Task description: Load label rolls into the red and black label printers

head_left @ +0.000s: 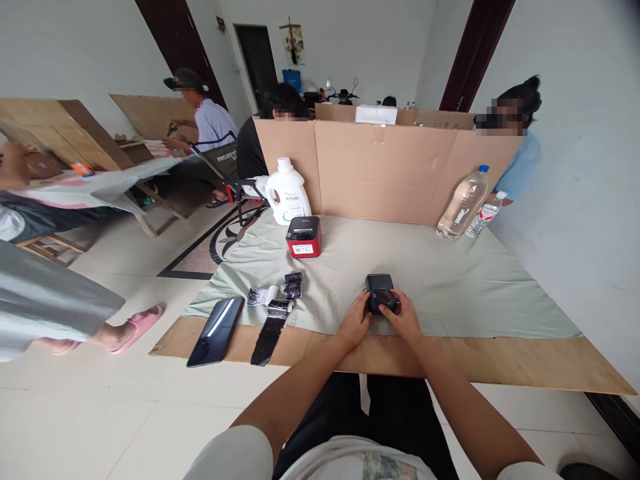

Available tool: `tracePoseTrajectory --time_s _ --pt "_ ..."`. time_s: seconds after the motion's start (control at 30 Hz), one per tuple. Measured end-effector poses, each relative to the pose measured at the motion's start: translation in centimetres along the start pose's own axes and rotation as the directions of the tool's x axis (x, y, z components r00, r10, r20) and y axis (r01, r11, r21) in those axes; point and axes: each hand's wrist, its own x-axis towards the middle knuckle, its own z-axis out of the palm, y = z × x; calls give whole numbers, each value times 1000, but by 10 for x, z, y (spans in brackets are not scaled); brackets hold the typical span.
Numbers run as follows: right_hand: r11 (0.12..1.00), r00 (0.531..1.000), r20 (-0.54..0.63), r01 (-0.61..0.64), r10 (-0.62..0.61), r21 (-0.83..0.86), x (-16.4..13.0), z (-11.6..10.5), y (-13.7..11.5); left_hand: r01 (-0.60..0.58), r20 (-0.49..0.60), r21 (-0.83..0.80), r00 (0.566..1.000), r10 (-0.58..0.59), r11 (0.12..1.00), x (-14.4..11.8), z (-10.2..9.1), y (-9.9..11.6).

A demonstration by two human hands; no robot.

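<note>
Two bare hands meet on a small black device (379,283) lying on the cloth near the table's front edge: the left hand (356,321) grips its left side and the right hand (404,321) has thumb and fingers closed about its front and right, probably so it cannot slide. The red box (304,238), dark phone (216,333) and loose rolls (270,330) lie off to the left, perhaps to leave elbow room; the cardboard screen (385,173) likely divides this place from co-workers beyond. Fingertips hide part of the device, its dark parts blend together, and the jug's (287,193) label is too small to read
</note>
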Motion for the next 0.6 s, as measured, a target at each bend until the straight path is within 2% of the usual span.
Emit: tracePoseTrajectory --time_s 0.2,0.37,0.5,0.6 --pt "993 996 30 78 -81 88 -2 -9 6 41 -27 -69 999 -43 997 1 2 0" --pt "997 999 25 -32 31 73 1 -8 1 80 -47 -41 995 -82 996 3 6 -1" --pt "986 990 13 -141 141 91 1 -5 -4 53 -74 -12 996 -53 999 3 6 -3" --pt "984 987 -2 -162 163 77 8 -2 -6 37 -92 21 995 -35 999 1 6 -3"
